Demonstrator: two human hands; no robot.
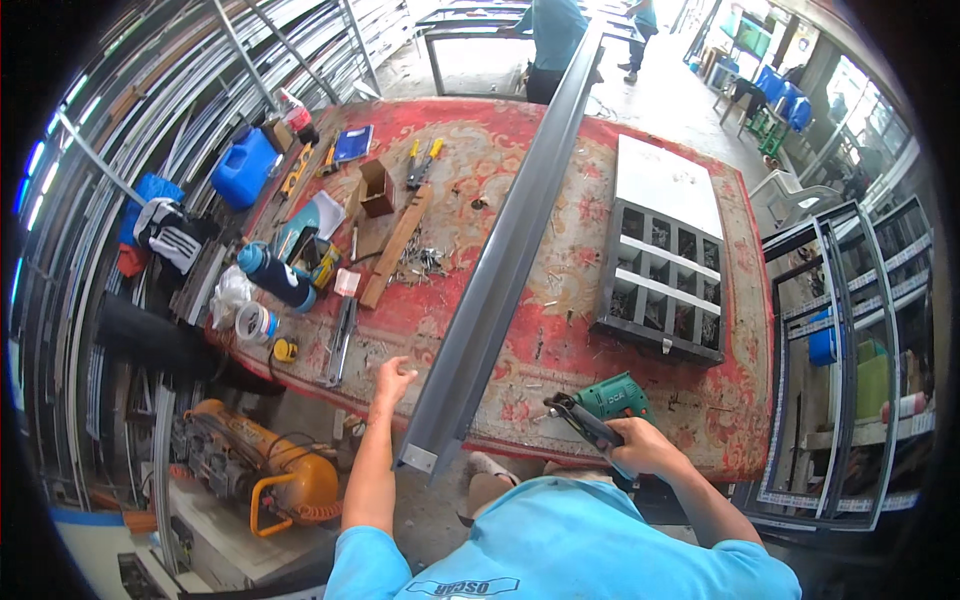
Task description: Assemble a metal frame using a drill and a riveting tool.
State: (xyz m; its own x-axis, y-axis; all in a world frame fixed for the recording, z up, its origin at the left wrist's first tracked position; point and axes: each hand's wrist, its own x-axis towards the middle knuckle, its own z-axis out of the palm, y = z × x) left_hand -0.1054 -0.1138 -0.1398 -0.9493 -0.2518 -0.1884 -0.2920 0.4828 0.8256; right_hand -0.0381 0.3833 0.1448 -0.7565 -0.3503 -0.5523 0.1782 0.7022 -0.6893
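My right hand is wrapped round the handle of a green power drill, low over the near edge of the cloth-covered table. A dark cable or strap hangs along the drill's near side. My left hand is raised just left of a long dark grey metal profile, apart from it. Its fingers are curled together; anything small between them cannot be made out. The profile lies lengthwise across the table, its near end jutting past the edge towards me.
A compartmented grey frame with a white panel lies at right. Loose screws, a wooden strip, pliers and a blue bottle are at left. An orange compressor stands below. A person is beyond the table.
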